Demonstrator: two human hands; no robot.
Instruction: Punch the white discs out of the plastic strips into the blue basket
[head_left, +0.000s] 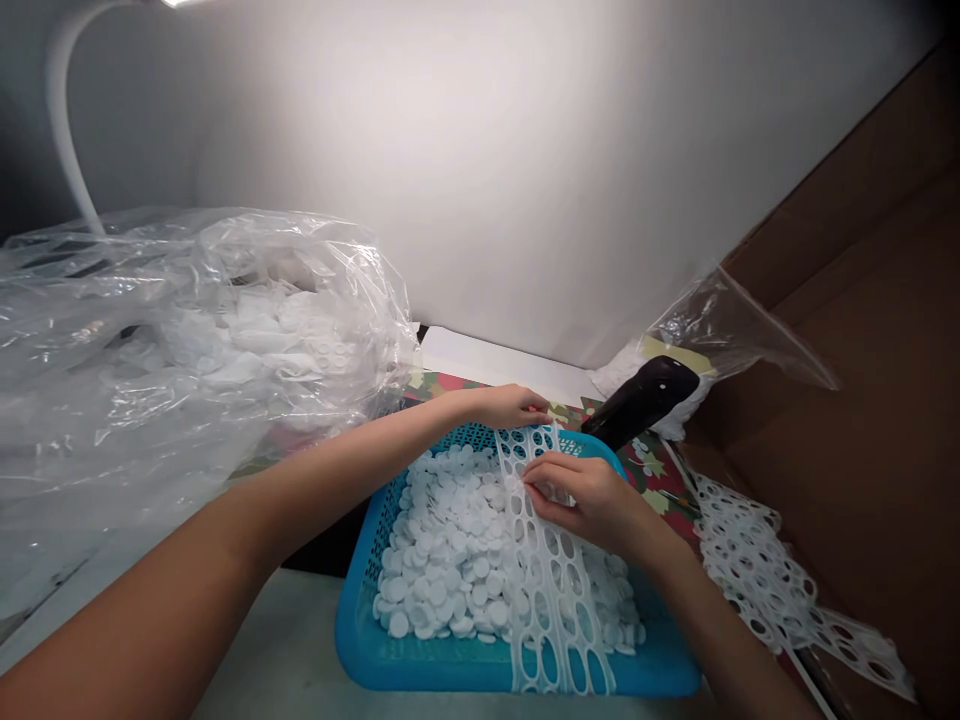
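On my feed the curved white lamp (57,100) is cropped above, and a white holed plastic strip (553,600) partly hides round white discs (442,560).

Blue basket (427,676): I count one.
Left hand (510,405) and right hand (592,497): two in all on my feed, over the basket.
White discs (442,560): in the basket, more than I can count.
Perforated strip (546,580): one across the basket.
Heaped strips (757,560): right of the basket, overlapping, number unclear to me.
Large clear bag (187,380): one, left of the basket.
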